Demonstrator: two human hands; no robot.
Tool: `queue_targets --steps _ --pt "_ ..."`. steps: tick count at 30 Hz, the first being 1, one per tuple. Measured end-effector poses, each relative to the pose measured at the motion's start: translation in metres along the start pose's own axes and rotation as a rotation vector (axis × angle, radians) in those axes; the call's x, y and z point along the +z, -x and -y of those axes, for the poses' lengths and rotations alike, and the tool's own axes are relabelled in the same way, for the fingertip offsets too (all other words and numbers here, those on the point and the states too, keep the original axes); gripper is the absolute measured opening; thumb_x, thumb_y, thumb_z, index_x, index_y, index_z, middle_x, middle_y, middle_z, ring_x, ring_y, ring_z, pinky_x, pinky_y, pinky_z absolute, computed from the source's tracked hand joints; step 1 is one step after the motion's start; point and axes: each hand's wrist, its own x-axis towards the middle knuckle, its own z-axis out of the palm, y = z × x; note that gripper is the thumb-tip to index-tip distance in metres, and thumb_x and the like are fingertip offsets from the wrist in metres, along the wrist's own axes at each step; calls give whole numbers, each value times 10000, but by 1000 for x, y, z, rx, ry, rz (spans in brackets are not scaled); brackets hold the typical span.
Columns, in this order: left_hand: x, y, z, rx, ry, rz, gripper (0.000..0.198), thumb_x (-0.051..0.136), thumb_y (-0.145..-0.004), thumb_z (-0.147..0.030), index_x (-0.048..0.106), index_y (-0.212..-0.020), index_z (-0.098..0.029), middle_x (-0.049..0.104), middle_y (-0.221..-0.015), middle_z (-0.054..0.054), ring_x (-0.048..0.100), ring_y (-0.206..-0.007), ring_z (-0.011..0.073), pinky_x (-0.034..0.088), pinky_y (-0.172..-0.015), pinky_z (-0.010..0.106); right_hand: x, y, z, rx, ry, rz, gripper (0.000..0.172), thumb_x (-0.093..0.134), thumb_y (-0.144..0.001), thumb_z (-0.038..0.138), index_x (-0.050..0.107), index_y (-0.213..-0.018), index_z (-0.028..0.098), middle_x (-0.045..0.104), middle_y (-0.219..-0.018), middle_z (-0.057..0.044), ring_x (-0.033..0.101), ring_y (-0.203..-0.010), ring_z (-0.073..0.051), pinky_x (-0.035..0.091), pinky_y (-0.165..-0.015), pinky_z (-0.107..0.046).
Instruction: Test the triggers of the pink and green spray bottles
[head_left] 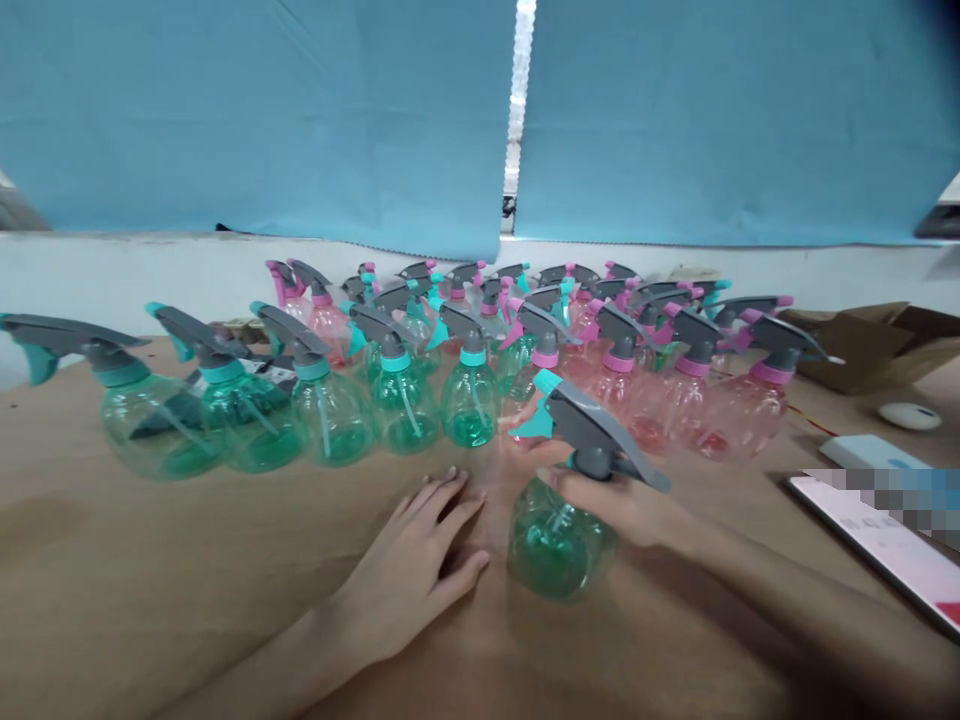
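Green bottle [555,555] | clamped in right fingers [581,490] under trigger head [600,425] | left fingers [461,520] apart, alongside

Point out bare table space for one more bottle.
Widest: tabletop left of the left hand, this side of the green bottle row. Smaller: patch between right forearm, pink bottles and phone. Tight: gap between left hand and held green bottle. Crowded: back bottles packed close; right side has phone, white box and cardboard.

Dim, diffuse light, brightest between the curtains [262,120]; shadow beneath my right grip [643,515]; leftmost bottle [146,430] stretched by edge distortion.
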Motion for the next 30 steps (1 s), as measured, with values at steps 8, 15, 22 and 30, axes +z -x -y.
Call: queue_targets --steps 8,15,22,30 --pt "0 2 0 1 4 -7 460 446 -913 -401 407 -1327 -203 396 -1391 89 329 -1281 260 308 -1019 448 3 3 -3 77 -106 3 126 514 -729 240 636 -699 231 648 -776 -19 634 -741 -167 543 -633 -284" --pt "0 1 -1 -7 -1 -4 449 450 -909 -406 419 -1315 -217 409 -1384 82 347 -1271 260 313 -1014 450 4 4 -6 63 -114 26 153 522 -752 229 654 -827 255 664 -906 -20 642 -855 -182 541 -776 -325" --pt "-1 0 -2 -17 10 -2 447 459 -906 -383 417 -1316 -210 391 -1398 84 325 -1284 264 312 -1015 452 6 9 -16 115 -53 61 341 512 -823 335 576 -1152 273 675 -863 -26 656 -848 -234 565 -707 -394" --pt "-1 0 -2 -7 23 -2 448 455 -913 -383 404 -1324 -212 395 -1391 85 333 -1278 261 305 -1021 457 7 6 -22 65 -160 54 186 575 -795 304 631 -968 268 670 -980 -24 653 -866 -200 557 -764 -369"
